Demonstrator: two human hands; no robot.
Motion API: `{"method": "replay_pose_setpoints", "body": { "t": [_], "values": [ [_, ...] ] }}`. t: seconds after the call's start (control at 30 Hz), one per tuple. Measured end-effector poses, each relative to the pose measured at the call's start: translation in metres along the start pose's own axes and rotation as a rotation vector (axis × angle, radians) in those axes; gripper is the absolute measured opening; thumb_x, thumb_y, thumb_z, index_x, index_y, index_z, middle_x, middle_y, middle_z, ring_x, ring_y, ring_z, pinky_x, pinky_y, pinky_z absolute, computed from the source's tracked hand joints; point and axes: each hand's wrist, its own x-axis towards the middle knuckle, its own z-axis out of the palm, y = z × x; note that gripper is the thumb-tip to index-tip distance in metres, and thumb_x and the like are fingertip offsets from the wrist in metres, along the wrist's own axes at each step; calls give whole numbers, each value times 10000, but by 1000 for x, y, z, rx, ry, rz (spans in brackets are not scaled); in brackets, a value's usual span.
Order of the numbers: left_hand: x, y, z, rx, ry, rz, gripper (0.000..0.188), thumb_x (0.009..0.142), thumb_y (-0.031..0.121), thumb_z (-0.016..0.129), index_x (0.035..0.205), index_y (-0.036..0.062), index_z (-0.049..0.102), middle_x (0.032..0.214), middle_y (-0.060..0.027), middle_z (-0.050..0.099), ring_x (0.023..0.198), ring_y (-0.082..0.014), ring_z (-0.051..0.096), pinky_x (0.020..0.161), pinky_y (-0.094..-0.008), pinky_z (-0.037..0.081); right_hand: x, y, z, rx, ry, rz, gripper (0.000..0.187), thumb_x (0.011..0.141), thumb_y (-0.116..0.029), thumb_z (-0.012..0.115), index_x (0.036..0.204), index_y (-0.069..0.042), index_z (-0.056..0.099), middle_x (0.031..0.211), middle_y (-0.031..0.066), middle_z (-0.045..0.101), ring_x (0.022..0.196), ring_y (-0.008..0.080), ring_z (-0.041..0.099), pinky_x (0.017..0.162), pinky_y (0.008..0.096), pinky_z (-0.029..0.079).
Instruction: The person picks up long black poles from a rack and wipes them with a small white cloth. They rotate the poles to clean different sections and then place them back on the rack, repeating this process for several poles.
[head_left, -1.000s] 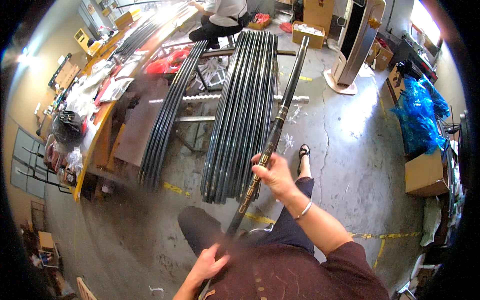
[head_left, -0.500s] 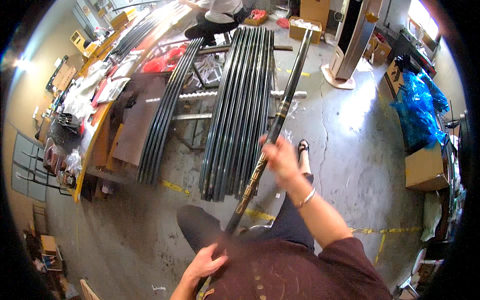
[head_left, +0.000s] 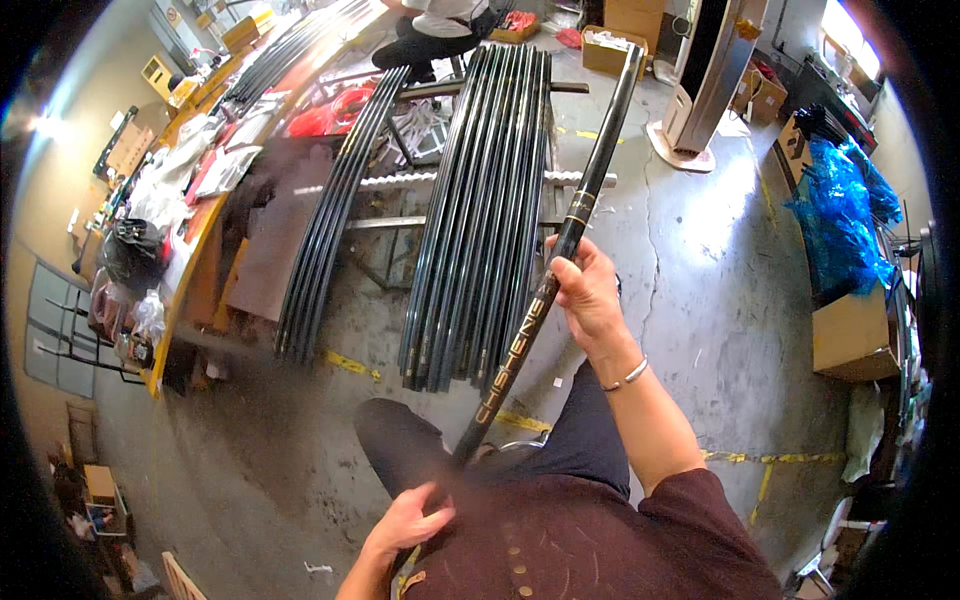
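Your right hand (head_left: 590,290) has thumb and fingers wrapped around the rod (head_left: 518,350), which slants across in front of you, far end up and to the right, just right of the dark tubes (head_left: 468,220) lying on the rack (head_left: 572,88). Your left hand (head_left: 408,520) is by its blurred near end; whether those fingers grip it, I cannot tell.

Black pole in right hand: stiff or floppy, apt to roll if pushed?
The black pole is likely stiff: it extends straight beyond the right hand without visible sag. Being round, it would probably roll if laid flat. The glossy surface may be slippery.
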Motion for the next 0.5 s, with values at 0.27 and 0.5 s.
{"method": "replay_pose_setpoints", "body": {
  "t": [0.27,0.5],
  "values": [
    [2,-5,2,57,14,-2,244,775,184,623,896,-18,560,707,-120,592,609,-159,528,594,-312,448,10,-1,-5,-66,36,-70,212,763,-125,634,947,-38,575,660,-54,459,468,24,367,413,177,286],
    [-4,10,8,134,132,125,230,786,144,624,918,-30,553,765,-171,627,644,-253,598,619,-334,469,-12,8,5,-181,-18,43,208,763,-70,620,965,-45,574,664,-59,469,461,27,353,406,174,284]
  ]
}}
